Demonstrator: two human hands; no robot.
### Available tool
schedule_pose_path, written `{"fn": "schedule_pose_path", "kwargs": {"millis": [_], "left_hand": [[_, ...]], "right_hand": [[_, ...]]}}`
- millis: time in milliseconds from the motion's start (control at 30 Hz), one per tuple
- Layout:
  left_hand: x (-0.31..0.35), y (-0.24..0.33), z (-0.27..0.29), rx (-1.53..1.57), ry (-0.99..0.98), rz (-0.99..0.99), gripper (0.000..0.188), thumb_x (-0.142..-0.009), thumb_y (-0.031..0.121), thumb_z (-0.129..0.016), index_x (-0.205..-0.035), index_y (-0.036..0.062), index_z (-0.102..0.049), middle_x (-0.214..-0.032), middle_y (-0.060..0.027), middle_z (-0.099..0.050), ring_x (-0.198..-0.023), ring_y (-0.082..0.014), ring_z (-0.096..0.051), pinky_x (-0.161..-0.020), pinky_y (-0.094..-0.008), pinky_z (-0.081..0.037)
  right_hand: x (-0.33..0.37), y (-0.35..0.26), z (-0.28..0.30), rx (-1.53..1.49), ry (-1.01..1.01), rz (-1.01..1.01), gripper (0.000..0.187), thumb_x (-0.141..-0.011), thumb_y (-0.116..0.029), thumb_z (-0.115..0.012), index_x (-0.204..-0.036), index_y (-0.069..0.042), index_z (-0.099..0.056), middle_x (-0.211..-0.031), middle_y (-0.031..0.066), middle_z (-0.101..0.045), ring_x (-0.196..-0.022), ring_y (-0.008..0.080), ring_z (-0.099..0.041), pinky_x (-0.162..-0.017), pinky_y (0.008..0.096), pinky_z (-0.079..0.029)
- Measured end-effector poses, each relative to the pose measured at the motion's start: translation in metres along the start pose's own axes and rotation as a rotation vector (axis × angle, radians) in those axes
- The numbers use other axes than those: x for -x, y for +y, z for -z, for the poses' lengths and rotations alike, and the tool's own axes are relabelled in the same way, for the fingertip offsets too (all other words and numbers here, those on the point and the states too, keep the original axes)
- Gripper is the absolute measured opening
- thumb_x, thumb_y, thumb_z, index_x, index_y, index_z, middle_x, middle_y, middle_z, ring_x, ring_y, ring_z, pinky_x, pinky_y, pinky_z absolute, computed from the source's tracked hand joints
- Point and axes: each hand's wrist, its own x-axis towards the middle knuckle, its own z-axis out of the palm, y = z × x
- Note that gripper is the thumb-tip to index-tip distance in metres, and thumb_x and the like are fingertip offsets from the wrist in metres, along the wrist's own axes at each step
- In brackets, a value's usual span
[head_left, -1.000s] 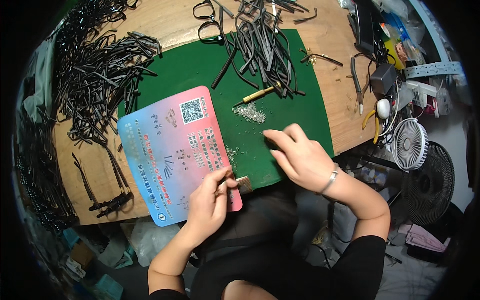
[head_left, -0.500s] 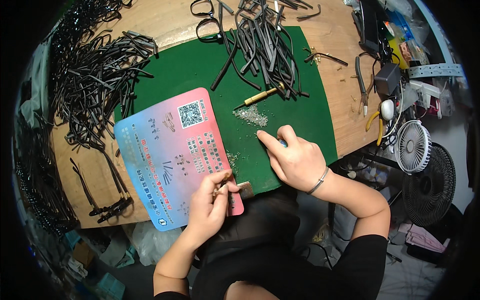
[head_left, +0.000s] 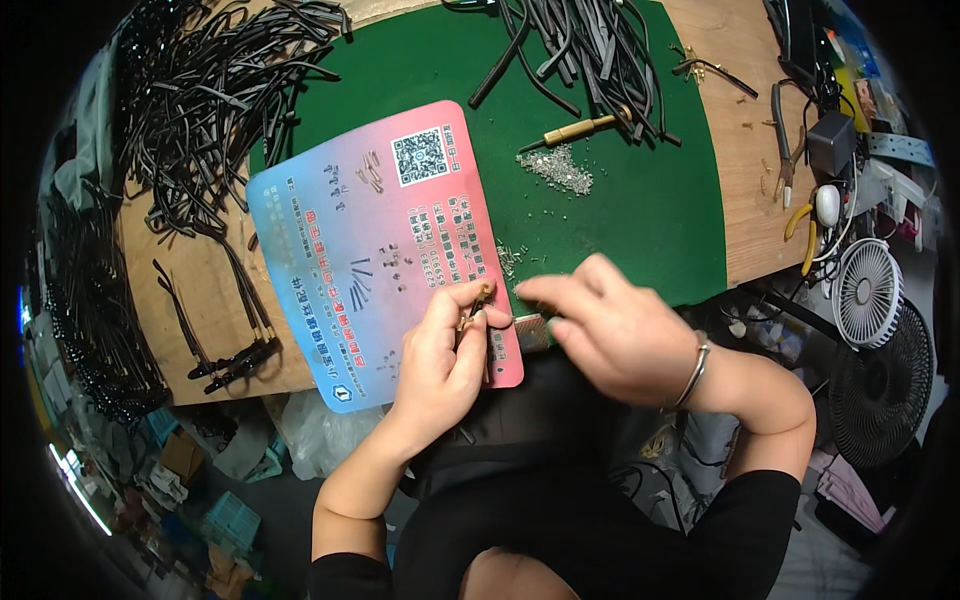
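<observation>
Fingers of the left hand [head_left: 440, 360] are closed in a pinch around a small dark piece with gold-coloured parts [head_left: 486, 291], which sits at the fingertips over the near edge of a pink-and-blue sheet [head_left: 345, 230]. Just to its right, the right hand [head_left: 630, 345] is partly curled, thumb and forefinger a little apart; it is blurred, and I cannot tell whether anything is between them.

As far as I can judge, the step in hand is small-part work: the left hand steadies the piece while the right is close to both it and a scatter of tiny metal screws [head_left: 510, 262] just ahead of the right fingertips. The next move would seem to call for a fine, slow fingertip grip from the right and an unmoving hold from the left.

Right under the gap between the hands, a metal plate [head_left: 534, 333] lies at the edge of the green mat [head_left: 620, 220]. Ahead and left of the left hand, thin dark pins [head_left: 360, 285] are laid out on the sheet. Further ahead of the right hand comes a heap of tiny clear or silvery bits [head_left: 558, 170], then a brass-coloured screwdriver [head_left: 582, 130], and beyond it a bundle of dark temple arms [head_left: 600, 50].
</observation>
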Motion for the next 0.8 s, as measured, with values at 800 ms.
{"fn": "schedule_pose_path", "kwargs": {"millis": [800], "left_hand": [[0.003,-0.002,-0.015,-0.446,0.175,-0.348,0.026,-0.084,-0.004,-0.050,-0.110,-0.0041,-0.054,-0.092,-0.0176,-0.064,-0.081,-0.0244,-0.066,-0.073,-0.0302,-0.051]], "right_hand": [[-0.029,-0.007,0.017,-0.769,-0.538,-0.434,0.034,-0.092,-0.019,-0.040,-0.120,-0.001,-0.045,-0.080,0.0054,-0.055,-0.050,0.0084,-0.049,-0.043,0.0244,-0.043]]}}
